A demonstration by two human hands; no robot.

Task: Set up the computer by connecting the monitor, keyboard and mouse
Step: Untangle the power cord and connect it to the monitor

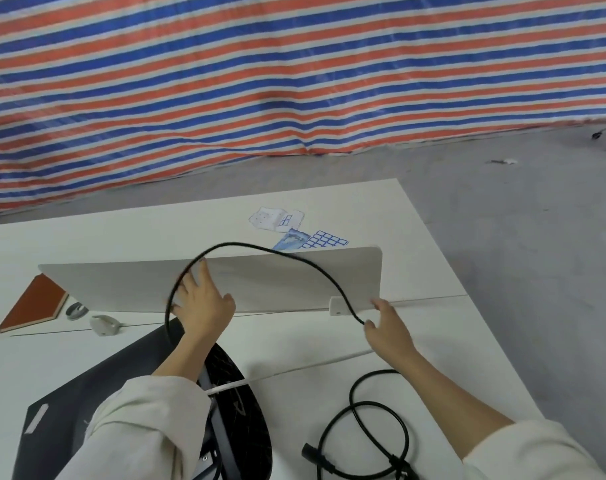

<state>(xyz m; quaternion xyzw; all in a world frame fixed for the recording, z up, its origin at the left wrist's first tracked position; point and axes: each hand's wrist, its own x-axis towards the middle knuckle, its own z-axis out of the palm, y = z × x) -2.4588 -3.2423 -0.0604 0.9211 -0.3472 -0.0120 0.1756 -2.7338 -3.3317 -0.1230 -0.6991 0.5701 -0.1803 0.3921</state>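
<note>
Head view. A low white desk divider panel (260,282) stands upright across the white table (329,337) and serves as landmark. A thin black cable (260,249) arcs up in front of the panel's top edge, running from the left hand (199,306) over to the right hand (386,327).

The left hand, on the near side of the panel toward its middle, has its fingers spread against the panel face; the cable loops around the outside of these fingers and drops toward the dark monitor (87,410). Whether the fingers actually clasp the cable cannot be told. The right hand, just near of the panel's right end beside a small white bracket (339,305), pinches the cable's other end between thumb and fingertips. Both arms wear pale cream sleeves (139,420).

The monitor lies on the table on the near side of the panel, partly under the left forearm, with its black round stand base (246,410) alongside. A second black power cord (364,434), coiled with a plug at its end, lies on the table well to the near right of the panel. A white cord (312,366) stretches across the table between monitor and right hand.

At the panel's left end lie a reddish-brown notebook (33,304), a grey tape roll (75,310) and a small grey clip (103,323). Beyond the panel's right part lie blue-and-white printed sheets (294,228). Farther beyond hangs a red, white and blue striped tarpaulin (294,81).
</note>
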